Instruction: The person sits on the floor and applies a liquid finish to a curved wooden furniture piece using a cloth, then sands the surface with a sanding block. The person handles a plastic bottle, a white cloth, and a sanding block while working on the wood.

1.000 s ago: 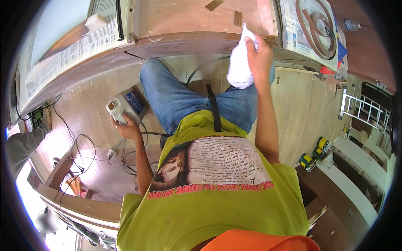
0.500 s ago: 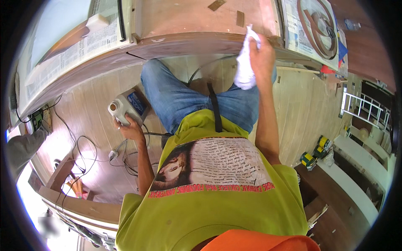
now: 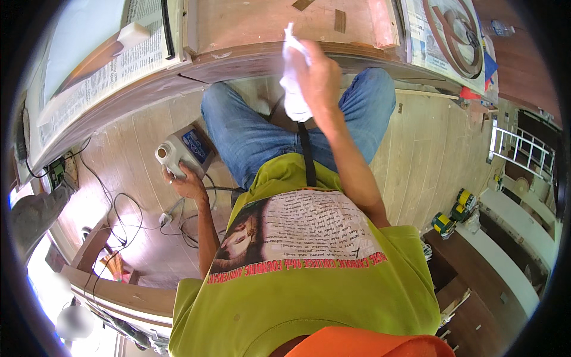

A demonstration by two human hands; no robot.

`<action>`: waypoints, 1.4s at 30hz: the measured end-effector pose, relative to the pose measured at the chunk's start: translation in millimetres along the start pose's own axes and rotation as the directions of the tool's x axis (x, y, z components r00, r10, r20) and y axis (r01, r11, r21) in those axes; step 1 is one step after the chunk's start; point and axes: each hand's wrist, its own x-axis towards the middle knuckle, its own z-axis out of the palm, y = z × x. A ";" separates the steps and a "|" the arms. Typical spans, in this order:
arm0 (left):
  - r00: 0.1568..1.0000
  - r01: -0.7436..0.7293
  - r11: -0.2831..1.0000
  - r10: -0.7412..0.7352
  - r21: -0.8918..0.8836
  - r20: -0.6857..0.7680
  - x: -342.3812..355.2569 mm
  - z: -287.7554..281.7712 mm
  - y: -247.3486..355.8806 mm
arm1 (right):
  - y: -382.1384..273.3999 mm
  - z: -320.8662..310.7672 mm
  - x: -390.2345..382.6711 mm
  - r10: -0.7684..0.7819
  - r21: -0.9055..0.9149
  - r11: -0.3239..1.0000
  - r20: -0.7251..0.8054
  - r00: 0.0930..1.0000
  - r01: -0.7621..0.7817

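Where the left hand (image 3: 189, 183) curls its fingers against a grey, blue-labelled jug (image 3: 178, 153), between nine and ten o'clock, the mouth is uncapped, contents not visible. At twelve: bunched white cloth (image 3: 292, 89), thin-tipped on top, gripped by the blurred right hand (image 3: 322, 78).

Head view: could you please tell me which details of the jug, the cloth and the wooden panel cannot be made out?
- Grey jug, head view: its contents, hidden by its walls and the dark mouth.
- Right hand, head view: how exactly its fingers hold the white cloth; blur hides this.
- Wooden panel, head view: its far side, cut off by the upper edge.
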 end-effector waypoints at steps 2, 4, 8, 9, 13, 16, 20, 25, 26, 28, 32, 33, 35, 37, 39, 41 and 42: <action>1.000 0.017 0.999 -0.017 -0.042 0.008 -3.8 -3.9 1.4 | 39.9 -20.5 0.0 0.150 -0.095 0.984 -0.022 0.988 -0.152; 0.997 0.072 0.992 -0.069 -0.106 0.031 -2.2 -8.1 15.4 | 62.4 -56.3 5.5 0.139 -0.006 0.990 -0.197 0.970 -0.143; 0.997 0.071 0.996 -0.070 -0.056 0.030 -2.2 -5.1 14.8 | 56.3 -52.3 10.9 0.100 -0.229 0.965 -0.139 0.985 -0.131; 0.999 0.033 0.993 -0.029 -0.109 0.032 -1.1 -5.0 10.7 | 42.5 -38.6 9.4 0.088 -0.223 0.969 -0.080 0.993 -0.104; 0.994 0.104 0.995 -0.103 -0.010 0.029 -2.8 -4.4 9.0 | -34.7 10.4 14.7 -0.050 -0.158 0.985 0.118 0.992 0.068; 0.996 0.090 0.994 -0.088 -0.063 0.025 -4.8 -3.1 4.4 | -9.9 1.1 11.1 -0.087 -0.150 0.984 0.067 0.994 0.097; 0.998 0.065 0.998 -0.064 -0.019 0.026 1.0 -7.8 8.5 | 30.5 -40.6 11.4 0.072 -0.093 0.993 -0.016 0.997 -0.073; 0.996 0.088 0.996 -0.088 -0.021 0.029 0.9 -5.5 7.2 | -39.5 26.6 9.3 -0.078 -0.218 0.970 0.136 0.988 0.106; 0.993 0.107 0.994 -0.106 -0.029 0.046 0.7 -5.7 10.7 | -56.2 42.5 10.8 -0.153 -0.143 0.974 0.169 0.974 0.178; 0.994 0.105 0.993 -0.103 -0.049 0.043 0.3 -4.6 7.0 | -85.5 62.8 13.8 -0.211 -0.097 0.967 0.217 0.953 0.236; 0.993 0.116 0.991 -0.115 -0.070 0.009 -1.6 -0.6 -2.6 | -48.6 34.3 18.0 -0.115 -0.185 0.970 0.237 0.965 0.161; 0.993 0.122 0.990 -0.122 -0.077 0.005 -2.2 -1.1 -2.5 | -33.0 24.7 17.6 -0.118 -0.140 0.979 0.186 0.975 0.146; 0.993 0.115 0.989 -0.114 -0.095 0.015 -0.6 -1.7 1.0 | -38.8 16.7 13.5 -0.079 -0.123 0.987 0.172 0.982 0.101; 0.995 0.104 0.990 -0.104 -0.098 0.010 -1.5 -0.3 -0.7 | -57.5 29.3 11.2 -0.067 -0.135 0.986 0.242 0.968 0.102; 0.996 0.087 0.992 -0.087 -0.094 0.004 -1.1 2.1 -1.0 | -83.9 59.2 13.4 -0.226 -0.120 0.957 0.254 0.941 0.263; 0.997 0.076 0.994 -0.077 -0.083 -0.002 1.1 3.3 0.4 | -104.4 72.6 18.6 -0.286 -0.018 0.954 0.248 0.926 0.299; 0.996 0.084 0.994 -0.084 -0.067 0.009 1.9 1.8 0.1 | -99.7 69.6 17.2 -0.241 -0.047 0.965 0.242 0.940 0.259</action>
